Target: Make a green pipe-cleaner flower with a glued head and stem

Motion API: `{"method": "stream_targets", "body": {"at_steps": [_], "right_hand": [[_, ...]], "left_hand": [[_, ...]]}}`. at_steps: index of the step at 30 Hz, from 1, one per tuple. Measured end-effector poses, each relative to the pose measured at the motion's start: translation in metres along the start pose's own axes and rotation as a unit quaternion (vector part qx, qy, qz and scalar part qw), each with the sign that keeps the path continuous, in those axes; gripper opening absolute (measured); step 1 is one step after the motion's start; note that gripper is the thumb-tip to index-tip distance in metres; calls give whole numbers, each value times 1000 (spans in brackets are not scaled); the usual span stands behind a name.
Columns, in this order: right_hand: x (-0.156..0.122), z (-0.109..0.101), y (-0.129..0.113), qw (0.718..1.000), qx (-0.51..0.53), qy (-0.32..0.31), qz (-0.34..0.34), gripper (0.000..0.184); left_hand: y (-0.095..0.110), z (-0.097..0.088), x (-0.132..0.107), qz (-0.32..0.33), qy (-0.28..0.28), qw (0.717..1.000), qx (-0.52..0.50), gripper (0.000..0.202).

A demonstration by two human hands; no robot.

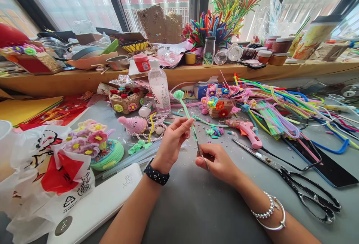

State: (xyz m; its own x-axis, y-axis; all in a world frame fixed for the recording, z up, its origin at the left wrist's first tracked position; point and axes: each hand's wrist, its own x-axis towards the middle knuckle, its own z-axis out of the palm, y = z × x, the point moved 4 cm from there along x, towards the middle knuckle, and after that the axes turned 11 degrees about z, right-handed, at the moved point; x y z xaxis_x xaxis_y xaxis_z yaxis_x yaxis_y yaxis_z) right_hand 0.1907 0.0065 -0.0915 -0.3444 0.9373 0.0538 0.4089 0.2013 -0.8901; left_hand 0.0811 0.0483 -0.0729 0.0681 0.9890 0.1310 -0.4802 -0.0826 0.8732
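A green chenille stem (185, 109) with a fluffy green ball (178, 94) at its top stands tilted above the grey table. My left hand (177, 135) pinches this stem between thumb and fingers. In my right hand (217, 158), closed fingers grip a slim metal tool, apparently tweezers (199, 148), whose tip meets the lower end of the stem. Green and purple fluffy snippets (214, 131) lie just beyond my hands. To the right are a pink glue gun (246, 130) and large black-handled scissors (288, 173).
A white power bank (101, 203) and a plastic bag (50, 176) lie at left, beside crocheted flowers (89, 137). A clear bottle (159, 88) stands behind. Loose chenille stems (283, 113) and a phone (328, 167) cover the right. Jars and boxes crowd the ledge (112, 79).
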Motion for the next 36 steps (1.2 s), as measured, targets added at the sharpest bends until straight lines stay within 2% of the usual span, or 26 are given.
{"method": "stream_targets", "body": {"at_steps": [8, 13, 16, 22, 27, 36], "right_hand": [[0, -1, 3, 998, -14, 54, 13, 41], [0, -1, 3, 998, -17, 60, 22, 38], [1, -2, 3, 998, -8, 65, 14, 35], [1, -2, 4, 998, 6, 60, 30, 38], [0, 0, 4, 1000, 5, 14, 16, 42], [0, 0, 2, 1000, -3, 9, 10, 43]], "left_hand": [[0, -3, 3, 21, 7, 1000, -5, 12], [-1, -7, 4, 30, 41, 998, -39, 13], [-1, -8, 4, 35, 44, 998, -41, 13], [1, -8, 5, 38, 43, 998, -40, 13], [2, -5, 4, 27, 42, 998, -45, 13], [-1, -1, 0, -2, -6, 1000, 9, 11]]}}
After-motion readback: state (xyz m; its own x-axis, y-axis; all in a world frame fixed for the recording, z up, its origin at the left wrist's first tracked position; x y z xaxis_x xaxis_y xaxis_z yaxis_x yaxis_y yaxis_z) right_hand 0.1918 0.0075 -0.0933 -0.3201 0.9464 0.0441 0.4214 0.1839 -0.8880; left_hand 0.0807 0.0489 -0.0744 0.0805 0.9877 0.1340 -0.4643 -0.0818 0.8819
